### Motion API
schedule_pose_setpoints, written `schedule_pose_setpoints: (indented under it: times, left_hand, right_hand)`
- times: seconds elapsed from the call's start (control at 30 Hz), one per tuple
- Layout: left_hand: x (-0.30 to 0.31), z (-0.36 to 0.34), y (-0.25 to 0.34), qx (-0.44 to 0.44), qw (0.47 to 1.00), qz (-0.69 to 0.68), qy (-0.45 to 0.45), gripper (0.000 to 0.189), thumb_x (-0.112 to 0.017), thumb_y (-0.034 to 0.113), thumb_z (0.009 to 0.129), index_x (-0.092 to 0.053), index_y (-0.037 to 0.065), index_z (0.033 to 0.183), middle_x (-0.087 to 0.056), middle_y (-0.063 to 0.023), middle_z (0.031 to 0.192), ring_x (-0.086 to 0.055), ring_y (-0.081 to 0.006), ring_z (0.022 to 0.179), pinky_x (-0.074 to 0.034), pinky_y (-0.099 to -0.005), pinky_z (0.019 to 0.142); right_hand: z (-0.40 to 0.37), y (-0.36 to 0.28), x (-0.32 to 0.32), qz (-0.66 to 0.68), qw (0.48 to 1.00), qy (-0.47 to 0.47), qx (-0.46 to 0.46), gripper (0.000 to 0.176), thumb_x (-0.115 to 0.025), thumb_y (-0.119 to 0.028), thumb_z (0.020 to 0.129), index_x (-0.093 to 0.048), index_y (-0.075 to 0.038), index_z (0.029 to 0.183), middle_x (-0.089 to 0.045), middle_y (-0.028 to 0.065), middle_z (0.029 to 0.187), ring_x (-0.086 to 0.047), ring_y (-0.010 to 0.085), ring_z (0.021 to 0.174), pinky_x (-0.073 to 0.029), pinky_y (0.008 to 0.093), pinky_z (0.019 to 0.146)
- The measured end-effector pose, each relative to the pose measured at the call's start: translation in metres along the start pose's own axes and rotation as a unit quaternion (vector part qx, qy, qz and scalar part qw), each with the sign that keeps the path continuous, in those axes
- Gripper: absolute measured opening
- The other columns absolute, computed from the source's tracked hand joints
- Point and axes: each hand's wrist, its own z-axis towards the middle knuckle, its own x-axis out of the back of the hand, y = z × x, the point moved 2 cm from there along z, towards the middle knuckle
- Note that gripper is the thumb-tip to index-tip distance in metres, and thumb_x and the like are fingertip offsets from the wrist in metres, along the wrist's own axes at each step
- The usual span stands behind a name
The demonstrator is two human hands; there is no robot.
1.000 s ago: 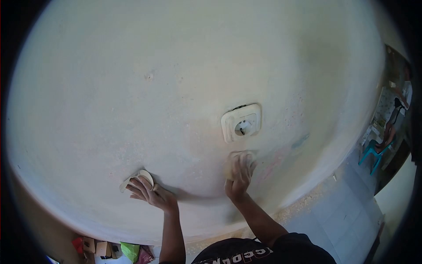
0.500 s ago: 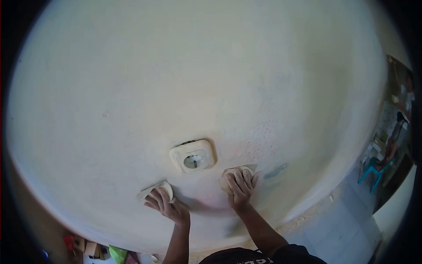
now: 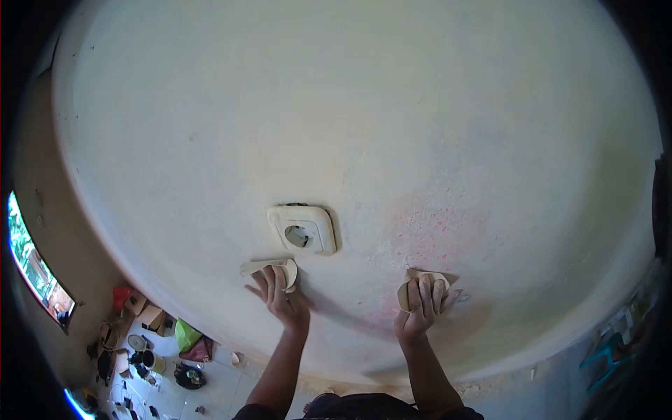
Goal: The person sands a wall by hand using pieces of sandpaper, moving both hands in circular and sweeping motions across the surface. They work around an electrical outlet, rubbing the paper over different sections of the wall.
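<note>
A pale wall fills most of the view, with a white power socket set in its lower middle. Just below the socket, my left hand presses a folded beige sheet of sandpaper to the wall, fingers over it. To the right and lower than the socket, my right hand holds another piece of sandpaper flat on the wall, its fingers bent across it. Above the right hand lies a rough patch with pinkish-red specks. Dust whitens the fingers.
At lower left, the tiled floor carries cardboard boxes, a green bag, a bucket and a dark bag. A window is at far left. A teal plastic stool stands at lower right.
The view has turned left, bringing the window and more floor items in. Relative to the socket, my left hand has moved up and right, my right hand farther right and down. Both keep their sandpaper.
</note>
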Motion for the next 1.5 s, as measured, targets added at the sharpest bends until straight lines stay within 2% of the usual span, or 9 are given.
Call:
schedule_pose_setpoints:
  times: [0.17,0.23,0.43,0.77,0.97,1.1,1.23,1.4,1.5]
  left_hand:
    - [-0.029,-0.015,0.054,-0.086,0.993,-0.078,-0.034,0.036,-0.055,0.012,0.090,-0.061,0.002,0.124,-0.051,-0.0214,0.138,-0.023,-0.0447,0.142,0.004,-0.0647,0.112]
    - [-0.028,-0.001,0.029,-0.151,0.988,-0.039,-0.016,0.032,-0.056,0.012,0.090,-0.063,0.004,0.120,-0.053,-0.0214,0.136,-0.023,-0.0445,0.142,0.006,-0.0649,0.112]
    - [0.008,0.043,-0.125,-0.068,0.995,0.050,0.053,0.032,-0.054,0.010,0.094,-0.060,0.005,0.125,-0.048,-0.0185,0.142,-0.029,-0.0406,0.141,0.001,-0.0638,0.113]
    - [0.031,0.127,-0.209,-0.048,0.993,0.033,0.103,0.060,-0.027,0.045,0.104,-0.045,0.000,0.140,-0.038,-0.0181,0.150,-0.025,-0.0341,0.144,-0.001,-0.0572,0.116]
    - [0.035,0.120,-0.241,-0.063,0.995,0.013,0.072,0.074,-0.019,0.060,0.100,-0.042,0.005,0.143,-0.035,-0.0114,0.153,-0.020,-0.0328,0.146,-0.006,-0.0557,0.117]
    - [0.029,0.120,-0.280,-0.100,0.992,0.033,0.062,0.071,-0.017,0.055,0.102,-0.041,0.003,0.144,-0.035,-0.0094,0.153,-0.018,-0.0334,0.146,-0.005,-0.0558,0.117]
    - [0.029,0.121,-0.277,-0.101,0.993,0.019,0.050,0.067,-0.020,0.051,0.103,-0.040,0.002,0.144,-0.036,-0.0079,0.153,-0.017,-0.0354,0.146,-0.005,-0.0573,0.116]
    - [0.028,0.120,-0.279,-0.118,0.991,0.029,0.052,0.065,-0.020,0.049,0.104,-0.040,0.003,0.144,-0.036,-0.0080,0.153,-0.018,-0.0362,0.146,-0.006,-0.0580,0.116]
    - [0.028,0.123,-0.279,-0.117,0.991,0.034,0.053,0.064,-0.020,0.048,0.104,-0.040,0.003,0.144,-0.037,-0.0081,0.152,-0.019,-0.0361,0.146,-0.007,-0.0577,0.116]
  right_hand:
    - [-0.009,-0.001,-0.019,-0.014,1.000,0.009,-0.008,0.031,-0.046,-0.020,0.095,-0.065,-0.005,0.114,-0.059,0.0170,0.129,-0.032,0.0438,0.139,-0.001,0.0667,0.112]
    - [-0.010,0.004,-0.020,-0.007,1.000,0.004,-0.005,0.033,-0.044,-0.022,0.096,-0.064,-0.003,0.115,-0.058,0.0182,0.130,-0.031,0.0451,0.139,-0.002,0.0661,0.112]
    - [-0.003,-0.016,-0.025,0.033,0.993,0.014,-0.113,0.043,-0.037,-0.027,0.099,-0.058,0.002,0.124,-0.054,0.0223,0.135,-0.030,0.0480,0.138,-0.004,0.0626,0.114]
    - [-0.015,-0.134,-0.089,0.031,0.992,-0.054,-0.114,0.034,-0.049,-0.018,0.089,-0.069,-0.010,0.116,-0.057,0.0197,0.133,-0.036,0.0476,0.135,-0.011,0.0607,0.114]
    - [-0.016,-0.141,-0.103,-0.015,0.977,0.101,-0.187,0.034,-0.043,-0.016,0.094,-0.066,-0.002,0.115,-0.055,0.0232,0.133,-0.036,0.0470,0.135,-0.011,0.0634,0.112]
    - [-0.024,-0.154,-0.121,-0.005,0.998,0.005,-0.060,0.036,-0.043,-0.023,0.098,-0.067,-0.002,0.114,-0.062,0.0171,0.127,-0.043,0.0423,0.132,-0.014,0.0619,0.113]
    - [0.006,-0.149,-0.110,-0.048,0.965,0.150,-0.210,0.033,-0.046,-0.021,0.096,-0.068,-0.003,0.113,-0.065,0.0145,0.123,-0.046,0.0406,0.131,-0.018,0.0613,0.112]
    - [-0.002,-0.173,-0.115,-0.013,0.992,0.033,-0.119,0.033,-0.049,-0.001,0.088,-0.067,-0.001,0.115,-0.062,0.0166,0.126,-0.042,0.0407,0.134,-0.017,0.0627,0.112]
    - [0.001,-0.141,-0.101,-0.078,0.968,0.118,-0.209,0.038,-0.047,-0.003,0.086,-0.066,-0.004,0.118,-0.062,0.0133,0.128,-0.046,0.0404,0.130,-0.018,0.0620,0.112]
